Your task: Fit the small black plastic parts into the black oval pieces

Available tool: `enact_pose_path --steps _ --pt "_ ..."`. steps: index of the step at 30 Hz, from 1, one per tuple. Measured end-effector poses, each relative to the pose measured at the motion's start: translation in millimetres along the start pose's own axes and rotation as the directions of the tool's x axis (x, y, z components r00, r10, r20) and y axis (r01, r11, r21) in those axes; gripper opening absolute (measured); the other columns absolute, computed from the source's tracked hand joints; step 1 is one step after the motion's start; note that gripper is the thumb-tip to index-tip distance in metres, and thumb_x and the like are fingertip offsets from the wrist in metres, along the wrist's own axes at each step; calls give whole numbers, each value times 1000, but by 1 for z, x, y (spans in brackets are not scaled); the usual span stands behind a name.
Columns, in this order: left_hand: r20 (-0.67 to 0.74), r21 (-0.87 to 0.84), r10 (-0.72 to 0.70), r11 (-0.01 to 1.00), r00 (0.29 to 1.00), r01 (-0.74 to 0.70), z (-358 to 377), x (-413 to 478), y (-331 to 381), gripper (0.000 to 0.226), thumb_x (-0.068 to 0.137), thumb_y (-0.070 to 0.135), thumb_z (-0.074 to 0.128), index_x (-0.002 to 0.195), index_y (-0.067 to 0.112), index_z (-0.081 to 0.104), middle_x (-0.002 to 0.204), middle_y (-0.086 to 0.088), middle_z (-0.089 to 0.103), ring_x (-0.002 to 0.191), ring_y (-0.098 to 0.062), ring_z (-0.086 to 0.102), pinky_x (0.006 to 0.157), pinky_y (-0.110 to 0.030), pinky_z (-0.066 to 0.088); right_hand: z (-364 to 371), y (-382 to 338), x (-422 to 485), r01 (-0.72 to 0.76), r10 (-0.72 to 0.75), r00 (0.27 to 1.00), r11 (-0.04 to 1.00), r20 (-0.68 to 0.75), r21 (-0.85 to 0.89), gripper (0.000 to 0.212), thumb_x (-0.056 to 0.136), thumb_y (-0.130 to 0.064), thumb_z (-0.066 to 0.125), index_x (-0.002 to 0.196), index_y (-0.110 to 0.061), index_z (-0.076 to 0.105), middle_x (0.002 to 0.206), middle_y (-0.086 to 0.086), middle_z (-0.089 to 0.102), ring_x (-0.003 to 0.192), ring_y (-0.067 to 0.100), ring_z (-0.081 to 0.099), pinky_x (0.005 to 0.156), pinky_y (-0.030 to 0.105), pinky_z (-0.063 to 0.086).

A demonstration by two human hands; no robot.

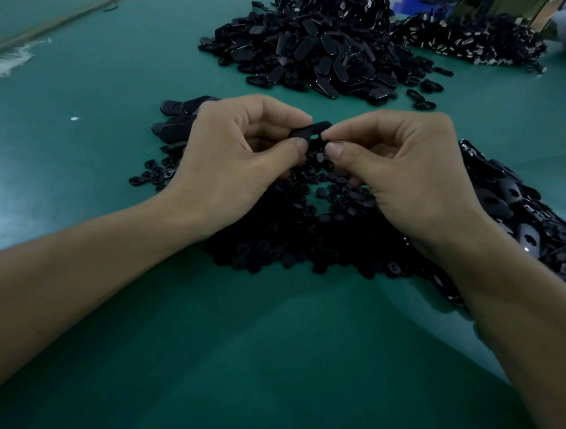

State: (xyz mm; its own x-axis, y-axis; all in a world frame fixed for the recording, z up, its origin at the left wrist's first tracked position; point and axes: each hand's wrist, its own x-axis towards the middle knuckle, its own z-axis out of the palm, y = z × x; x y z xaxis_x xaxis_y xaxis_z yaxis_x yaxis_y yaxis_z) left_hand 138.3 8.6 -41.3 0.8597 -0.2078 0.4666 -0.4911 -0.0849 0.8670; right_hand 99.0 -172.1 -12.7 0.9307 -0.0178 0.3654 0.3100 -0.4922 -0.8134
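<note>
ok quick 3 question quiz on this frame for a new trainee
1. True or false: the left hand and the right hand pinch the same oval piece.
2. Where do the small parts lie? A: heaped on the table under the hands. B: in a box. C: on a shelf.
3. Fill the gap: the table is ___ in colour.
Key: 1 true; 2 A; 3 green.
</note>
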Motion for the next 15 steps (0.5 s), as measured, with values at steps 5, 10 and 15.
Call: enact_pose_path --steps 5,10,15 --pt "12 19 13 1000 1000 -14 0 0 1 22 85 11 74 94 31 73 81 12 76 79 -8 74 71 -21 57 0 -1 0 -30 30 999 999 -18 38 13 88 -11 76 90 -23 74 73 -4 75 66 5 69 61 12 49" --pt "9 -7 -7 1000 1000 7 1 -1 2 21 86 6 74 95 26 74 84 2 77 78 -16 76 71 -25 61 1 -2 0 -32 32 999 999 -5 -7 13 87 -13 77 88 -25 72 73 -8 74 69 4 71 66 14 52" --pt "26 -44 -23 999 999 24 2 -1 3 22 86 3 75 95 22 73 85 -1 77 78 -18 76 70 -24 60 2 -3 0 -10 9 1000 998 -23 -54 15 88 -13 76 88 -27 73 73 -8 74 70 4 71 75 24 59"
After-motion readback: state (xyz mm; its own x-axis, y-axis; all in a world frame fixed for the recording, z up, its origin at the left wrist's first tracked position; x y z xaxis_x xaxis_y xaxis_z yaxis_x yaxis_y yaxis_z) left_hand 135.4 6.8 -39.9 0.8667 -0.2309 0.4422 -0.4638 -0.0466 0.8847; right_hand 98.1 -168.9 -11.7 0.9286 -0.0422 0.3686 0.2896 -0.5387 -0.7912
